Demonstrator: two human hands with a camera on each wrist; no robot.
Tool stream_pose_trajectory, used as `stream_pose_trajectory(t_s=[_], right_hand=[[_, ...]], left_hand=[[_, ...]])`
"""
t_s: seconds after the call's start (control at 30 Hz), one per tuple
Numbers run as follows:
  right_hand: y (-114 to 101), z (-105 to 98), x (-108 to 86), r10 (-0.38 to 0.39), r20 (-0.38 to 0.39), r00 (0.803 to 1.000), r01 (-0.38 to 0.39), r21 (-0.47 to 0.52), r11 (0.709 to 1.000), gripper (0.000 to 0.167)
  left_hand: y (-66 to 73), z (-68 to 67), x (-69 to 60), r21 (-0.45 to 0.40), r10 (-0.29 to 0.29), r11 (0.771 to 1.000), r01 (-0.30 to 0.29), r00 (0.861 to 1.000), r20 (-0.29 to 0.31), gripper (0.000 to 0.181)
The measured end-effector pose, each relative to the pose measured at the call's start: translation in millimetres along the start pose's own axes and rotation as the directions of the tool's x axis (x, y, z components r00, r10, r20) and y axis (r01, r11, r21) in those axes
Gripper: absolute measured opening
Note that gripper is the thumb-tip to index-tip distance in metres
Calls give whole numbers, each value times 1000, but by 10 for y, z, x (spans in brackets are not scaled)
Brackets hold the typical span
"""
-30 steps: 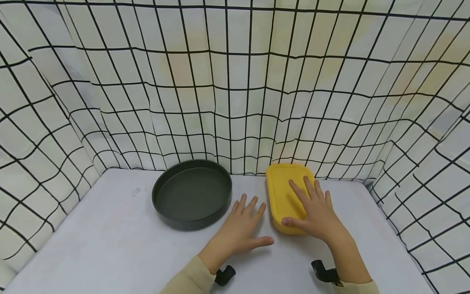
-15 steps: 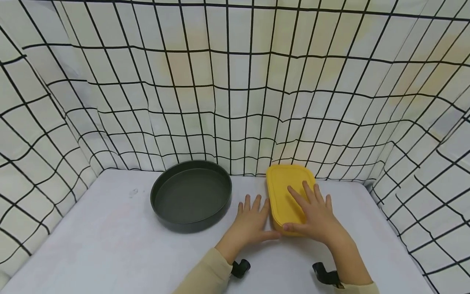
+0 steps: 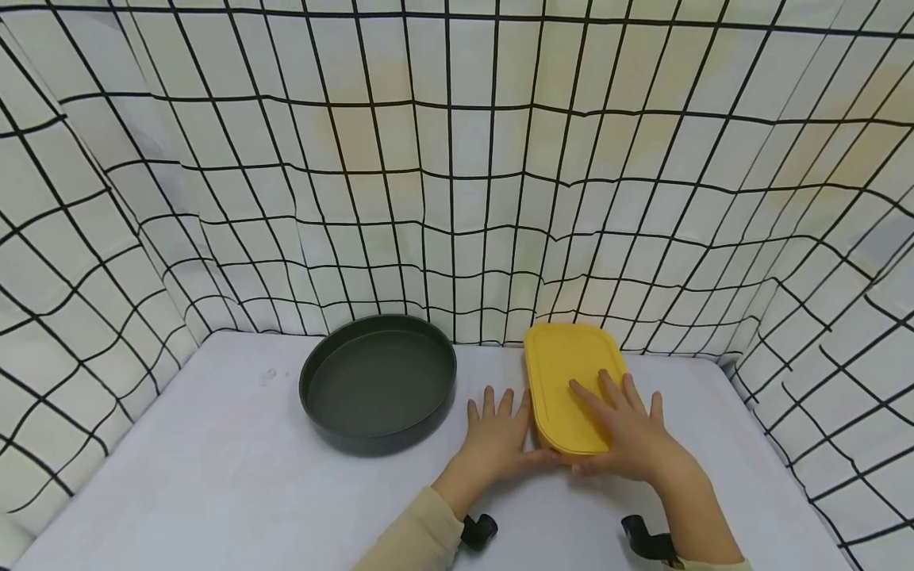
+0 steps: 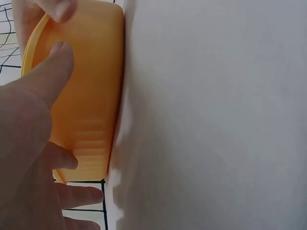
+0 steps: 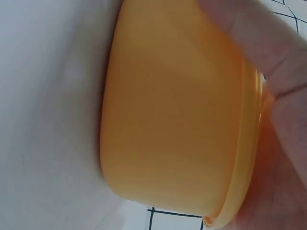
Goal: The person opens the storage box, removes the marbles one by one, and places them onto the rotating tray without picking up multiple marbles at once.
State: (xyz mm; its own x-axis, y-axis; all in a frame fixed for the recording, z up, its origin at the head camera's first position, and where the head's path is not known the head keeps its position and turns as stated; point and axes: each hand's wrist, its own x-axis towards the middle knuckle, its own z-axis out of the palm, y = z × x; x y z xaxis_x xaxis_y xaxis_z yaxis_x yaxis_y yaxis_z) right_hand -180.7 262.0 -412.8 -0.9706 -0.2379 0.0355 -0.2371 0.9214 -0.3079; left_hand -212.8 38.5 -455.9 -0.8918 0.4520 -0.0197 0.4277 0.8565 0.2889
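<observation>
A yellow lidded food container [image 3: 564,381] lies lengthwise on the table. Its orange-yellow side wall [image 4: 91,100] fills the left part of the left wrist view. My left hand [image 3: 496,446] is at its near left corner, fingers spread and straight, with the thumb touching or close to the front wall. Over the lid's right side spreads my right hand [image 3: 635,436], its thumb down at the front edge. From the right wrist, the container's wall [image 5: 168,110] appears close up, the hand along the lid rim. How hard either hand presses cannot be seen.
A round dark green pan [image 3: 378,385] stands left of the container, near the left fingertips. White cloth walls with a black grid net [image 3: 471,198] enclose the table [image 3: 214,468] at the back and sides. Black wrist mounts [image 3: 480,533] hang below each forearm.
My left hand has moved right, from the gap beside the pan to the container's near left corner. The right hand has slid slightly toward me, its thumb now at the front edge.
</observation>
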Motion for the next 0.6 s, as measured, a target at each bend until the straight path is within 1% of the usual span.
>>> stream_pose_trajectory(t_s=[0.1, 0.2, 0.43, 0.6], right_hand=[[-9, 13, -2, 11, 9, 1000, -11, -7, 1000, 110], [-19, 25, -15, 7, 11, 1000, -7, -16, 1000, 108], [-16, 10, -11, -41, 4, 999, 41, -30, 999, 106], [-25, 8, -23, -43, 18, 999, 44, -28, 999, 103]], left_hand=[[1, -16, -7, 11, 2, 1000, -1, 1000, -23, 110], [13, -35, -30, 21, 6, 1000, -5, 999, -40, 109], [17, -73, -35, 37, 12, 999, -10, 998, -57, 106], [12, -66, -38, 28, 14, 1000, -12, 998, -57, 106]])
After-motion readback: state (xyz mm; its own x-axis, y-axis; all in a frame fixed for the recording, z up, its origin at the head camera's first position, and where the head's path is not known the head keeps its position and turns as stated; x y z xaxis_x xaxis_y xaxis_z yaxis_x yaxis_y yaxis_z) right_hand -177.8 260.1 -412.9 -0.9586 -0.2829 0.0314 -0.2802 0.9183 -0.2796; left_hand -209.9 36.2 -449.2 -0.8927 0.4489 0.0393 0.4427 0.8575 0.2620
